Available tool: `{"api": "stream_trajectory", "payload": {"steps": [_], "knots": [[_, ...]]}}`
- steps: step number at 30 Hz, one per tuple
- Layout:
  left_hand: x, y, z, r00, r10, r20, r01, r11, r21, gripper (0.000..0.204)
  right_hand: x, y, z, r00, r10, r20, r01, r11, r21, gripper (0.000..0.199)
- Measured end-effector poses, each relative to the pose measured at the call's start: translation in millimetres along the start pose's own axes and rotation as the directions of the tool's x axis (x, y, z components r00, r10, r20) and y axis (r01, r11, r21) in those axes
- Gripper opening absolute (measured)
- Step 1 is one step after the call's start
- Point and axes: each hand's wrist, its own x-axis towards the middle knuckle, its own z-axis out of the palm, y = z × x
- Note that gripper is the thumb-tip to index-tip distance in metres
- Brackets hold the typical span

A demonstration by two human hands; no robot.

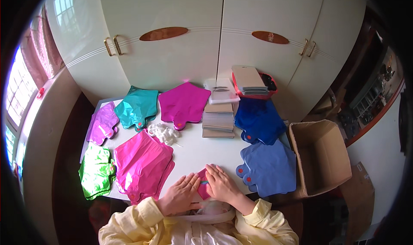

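Observation:
A small folded piece of magenta foil [203, 192] with a teal strip on it lies at the table's front edge, between my hands. My left hand [183, 194] is flat, its fingers stretched out along the foil's left side. From the right, my right hand [222, 185] presses flat over the foil's upper right part, fingers extended. Part of the foil is hidden beneath the hands. Left of them lies a stack of flat pink foil balloons [142, 163], and to the right a stack of dusty-blue ones [273, 169].
More flat foil balloons lie around the table: green [97, 169], purple [102, 124], teal [137, 106], magenta [184, 102], dark blue [259, 120]. White string [163, 134], stacked cards [218, 121], a clear tray [223, 91] and a red basket [254, 96] sit further back. An open cardboard box [320, 159] stands right.

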Motion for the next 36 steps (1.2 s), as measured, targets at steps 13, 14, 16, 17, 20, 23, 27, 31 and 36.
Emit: {"api": "stream_trajectory", "payload": {"steps": [13,14,16,17,20,23,27,31,36], "knots": [[161,-122,-57,0.998,-0.002,-0.056,-0.006,0.991,-0.137,0.023,-2,-15,3,0.999,0.029,-0.016,-0.030,0.999,-0.034,0.053],[170,-125,-55,0.999,-0.046,0.008,0.046,0.987,-0.151,0.024,-2,-17,1,0.999,0.035,-0.015,-0.035,0.999,-0.030,0.052],[185,-122,-49,0.999,-0.032,0.036,0.037,0.988,-0.149,0.026,-3,-17,-1,0.998,0.056,-0.012,-0.056,0.998,-0.029,0.051],[190,-122,-47,0.998,-0.028,0.049,0.035,0.988,-0.147,0.027,-3,-16,-2,0.998,0.061,-0.013,-0.061,0.998,-0.034,0.052],[196,-129,-35,0.999,-0.015,0.048,0.018,0.997,-0.069,0.027,-4,-16,3,0.998,0.064,-0.017,-0.064,0.998,-0.011,0.052],[202,-131,-41,0.989,-0.062,0.135,0.085,0.982,-0.170,0.026,-5,-14,4,0.998,0.069,-0.008,-0.069,0.998,-0.011,0.052],[205,-135,-46,0.982,-0.022,0.190,0.072,0.963,-0.259,0.025,-4,-14,-2,0.998,0.059,-0.007,-0.060,0.998,-0.023,0.052],[207,-139,-46,0.979,-0.033,0.201,0.082,0.968,-0.237,0.027,-4,-14,1,0.998,0.055,-0.013,-0.055,0.998,-0.022,0.053],[208,-129,-27,0.987,0.149,-0.057,-0.151,0.988,-0.030,0.032,-4,-13,2,0.998,0.059,-0.015,-0.059,0.998,-0.009,0.053]]}}
